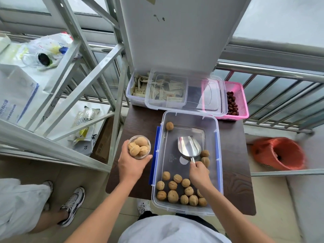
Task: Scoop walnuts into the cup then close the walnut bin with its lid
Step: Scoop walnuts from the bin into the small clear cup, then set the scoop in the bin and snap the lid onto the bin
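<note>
Head view, the only one. Scooping step, prob. at its end.

Gripping clear cup [139,147] w/ left hand [130,165], fingers and thumb wrapped round its wall from below. Held at 9 o'clock of walnut bin [219,146], just outside its blue latch [156,142], over the dark table [140,120]. Heaped w/ walnuts to the rim, so likely no room for more.

Pinching the stub handle of metal scoop [188,148] w/ right hand [199,172], fingertips closed narrow on it. Scoop mid-bin, mouth toward 12 o'clock, bowl empty. Resting on bin floor or just above it: can't tell. Two walnuts just beside scoop at 4 o'clock. Main walnut cluster [175,188] at the 6 o'clock end, partly under the wrist. One stray walnut [169,125] in the 11 o'clock corner.

Clear lid [192,97] lying flat at 12 o'clock of bin, across a sachet box [138,88] and a pink basket [240,95] of dates, near edge right by bin's far rim. Bin wide open, not yet closed.

Next, as judged:
- Set cup upright on table at 9 o'clock, gently, given the heap, and not too near the edge.
- Lift scoop out, or lay it flat enough to clear the lid.
- Fetch lid from 12 o'clock, prob. w/ both hands.
- Square it over the rim, press down, snap latches at 9 and 3 o'clock.
</note>
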